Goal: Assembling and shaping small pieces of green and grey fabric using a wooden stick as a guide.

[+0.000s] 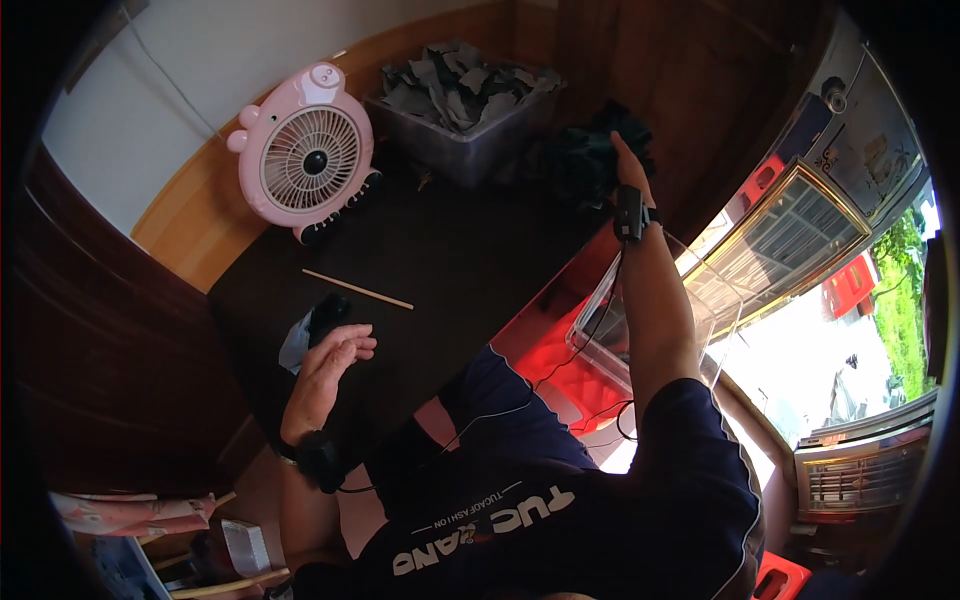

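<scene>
My left hand (330, 373) is above the near left part of a dark table (440, 250). Its fingers are stretched loosely to the right, with nothing seen in them. Just beyond it lie a small black item (328, 314) and a light blue piece (295, 345), both partly covered. A thin wooden stick (358, 289) lies farther on. Reaching to the far right, my right hand (630, 165) is at a crumpled dark green bundle (580, 155). It shows edge-on with a finger stretched out; its other fingers are hidden. I cannot make out any grip on the bundle.
A pink pig-shaped fan (255, 180) stands at the back left. Next to it, a clear plastic bin (450, 150) is heaped with grey and dark scraps. Another clear container (590, 345) is below my right forearm, near a red stool (560, 370). Cables hang from both wrists.
</scene>
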Available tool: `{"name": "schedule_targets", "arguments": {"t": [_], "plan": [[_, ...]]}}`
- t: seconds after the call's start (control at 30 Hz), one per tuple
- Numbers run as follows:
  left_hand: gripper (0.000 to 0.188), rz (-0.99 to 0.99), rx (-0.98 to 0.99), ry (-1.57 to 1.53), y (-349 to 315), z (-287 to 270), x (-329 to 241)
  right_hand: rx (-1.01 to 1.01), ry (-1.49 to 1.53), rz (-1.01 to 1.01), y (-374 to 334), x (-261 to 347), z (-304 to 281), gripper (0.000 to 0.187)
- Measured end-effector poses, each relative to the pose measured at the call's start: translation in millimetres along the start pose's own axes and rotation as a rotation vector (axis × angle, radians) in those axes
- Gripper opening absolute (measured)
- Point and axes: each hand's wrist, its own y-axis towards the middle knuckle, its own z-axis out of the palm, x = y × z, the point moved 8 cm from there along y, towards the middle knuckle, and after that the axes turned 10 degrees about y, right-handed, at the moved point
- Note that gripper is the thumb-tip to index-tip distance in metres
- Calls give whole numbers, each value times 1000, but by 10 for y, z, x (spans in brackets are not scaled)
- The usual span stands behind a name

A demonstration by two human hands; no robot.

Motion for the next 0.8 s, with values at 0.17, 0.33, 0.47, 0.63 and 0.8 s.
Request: {"name": "schedule_targets", "arguments": {"t": [0.17, 0.33, 0.47, 0.63, 0.8], "plan": [[38, -36, -44, -64, -228, -122, 164, 131, -711, -112, 71, -697, 689, 33], [37, -54, -78, -57, -365, -241, 286, 150, -803, -73, -150, -541, 1018, 35], [40, -6, -145, -58, -524, -322, 294, -187, -797, 117, -518, -9, 995, 49], [40, -8, -253, -50, -727, -522, 465, -313, -557, 70, -1099, -12, 834, 53], [39, -23, -364, -15, -998, -682, 610, -55, -825, -58, -1909, -19, 1399, 50]]}}
